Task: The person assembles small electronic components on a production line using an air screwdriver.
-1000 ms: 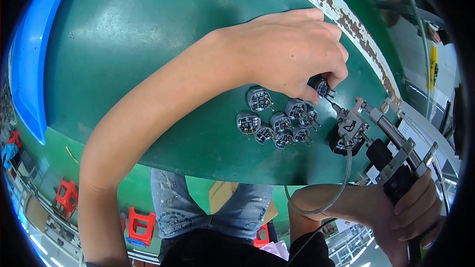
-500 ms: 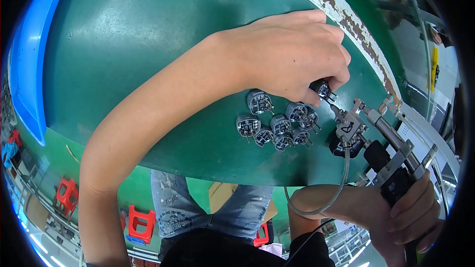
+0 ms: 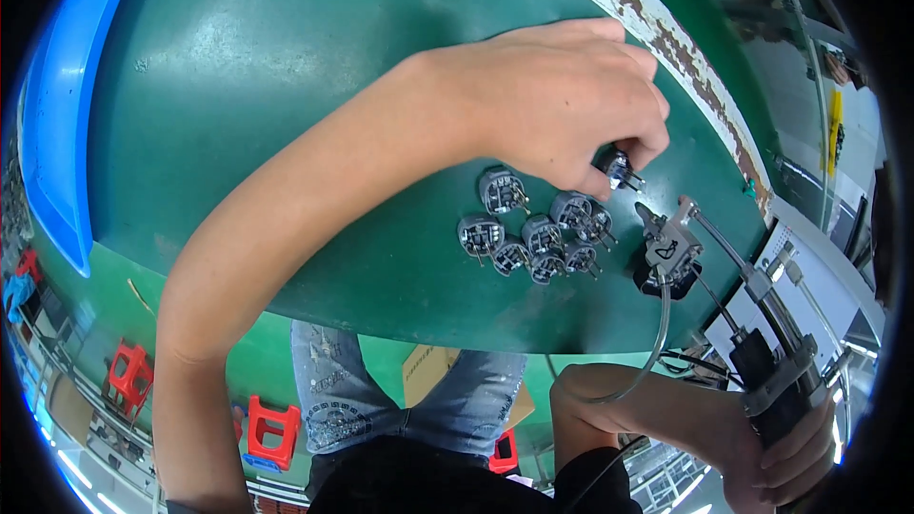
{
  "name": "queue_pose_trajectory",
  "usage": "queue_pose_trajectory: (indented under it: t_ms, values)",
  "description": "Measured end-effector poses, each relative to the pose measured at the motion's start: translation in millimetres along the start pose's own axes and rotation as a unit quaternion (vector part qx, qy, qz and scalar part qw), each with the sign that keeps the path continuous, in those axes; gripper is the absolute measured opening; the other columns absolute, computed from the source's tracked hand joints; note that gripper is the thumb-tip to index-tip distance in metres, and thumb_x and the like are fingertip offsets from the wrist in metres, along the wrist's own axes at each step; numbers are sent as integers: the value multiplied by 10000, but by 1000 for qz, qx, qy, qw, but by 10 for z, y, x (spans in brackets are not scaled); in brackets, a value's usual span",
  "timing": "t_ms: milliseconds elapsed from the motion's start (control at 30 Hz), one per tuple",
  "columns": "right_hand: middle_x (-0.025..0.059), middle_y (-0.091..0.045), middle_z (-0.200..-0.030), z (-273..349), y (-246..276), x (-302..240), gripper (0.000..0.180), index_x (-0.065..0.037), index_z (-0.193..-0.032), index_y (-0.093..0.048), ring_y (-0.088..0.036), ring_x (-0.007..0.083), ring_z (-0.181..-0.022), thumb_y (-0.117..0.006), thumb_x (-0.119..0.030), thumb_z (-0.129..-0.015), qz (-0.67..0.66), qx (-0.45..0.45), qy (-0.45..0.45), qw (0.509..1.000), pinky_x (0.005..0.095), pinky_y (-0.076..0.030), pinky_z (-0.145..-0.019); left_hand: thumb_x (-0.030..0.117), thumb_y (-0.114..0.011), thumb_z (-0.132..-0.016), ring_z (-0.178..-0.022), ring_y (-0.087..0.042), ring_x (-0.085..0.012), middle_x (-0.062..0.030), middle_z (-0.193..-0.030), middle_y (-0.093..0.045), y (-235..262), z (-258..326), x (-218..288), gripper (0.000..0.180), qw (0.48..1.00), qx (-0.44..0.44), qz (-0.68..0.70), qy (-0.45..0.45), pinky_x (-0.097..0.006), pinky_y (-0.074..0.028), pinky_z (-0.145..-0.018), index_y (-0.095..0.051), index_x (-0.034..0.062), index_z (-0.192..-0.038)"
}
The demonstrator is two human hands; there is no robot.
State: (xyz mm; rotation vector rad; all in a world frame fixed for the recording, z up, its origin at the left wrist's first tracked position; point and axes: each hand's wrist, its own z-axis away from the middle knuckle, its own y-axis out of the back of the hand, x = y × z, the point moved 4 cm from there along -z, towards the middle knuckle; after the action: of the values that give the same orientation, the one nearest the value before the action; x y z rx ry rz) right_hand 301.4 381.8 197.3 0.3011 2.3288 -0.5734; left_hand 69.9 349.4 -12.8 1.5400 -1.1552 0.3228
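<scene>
Altogether eight small round parts (image 3: pixel 538 233)

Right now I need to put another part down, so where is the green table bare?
Bare green table stretches between the blue tray and the left hand. It is crowded around the small parts and the metal tool.

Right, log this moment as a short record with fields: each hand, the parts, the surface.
left hand: pinches one small grey round part between thumb and fingers, just above the table
right hand: grips the handle of a clamp tool at the table's near edge
tool head: rests on the table, right of the parts, a clear tube looping from it
loose parts: a cluster of grey round pieces with pins, below the left hand
table: green, its far edge worn
tray: blue, far left
</scene>
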Motion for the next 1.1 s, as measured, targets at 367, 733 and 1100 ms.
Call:
queue_pose_trajectory:
  t_ms: [367,733,1100]
  values:
    - [18,-495,-626,154,11,70,655,-106,-945,-549,-455,127,-511,-423,-748,-985,229,20,-1,973,310,-375,-417,296,-828,-785,-939,-697,-248,-104,-981,-737,625,-200,-306,309,984,86,-10,157,-386,-571,-786,-761,73,-988]
    - [-12,-419,-555,92,11,191,618,-148,-950,-501,-359,132,-428,-472,-765,-961,204,29,35,978,323,-311,-374,386,-827,-835,-1150,-664,-399,-211,-1161,-690,608,-749,-637,538,934,183,-200,232,-452,-559,-963,-634,20,-1180]
    - [-7,-441,-572,-23,-38,347,615,-117,-962,-498,-436,145,-409,-421,-726,-991,210,2,30,977,332,-419,-345,226,-858,-753,-1029,-560,-170,56,-994,-640,-133,-102,43,262,1000,1,-12,-15,-353,-410,-948,-771,150,-988]
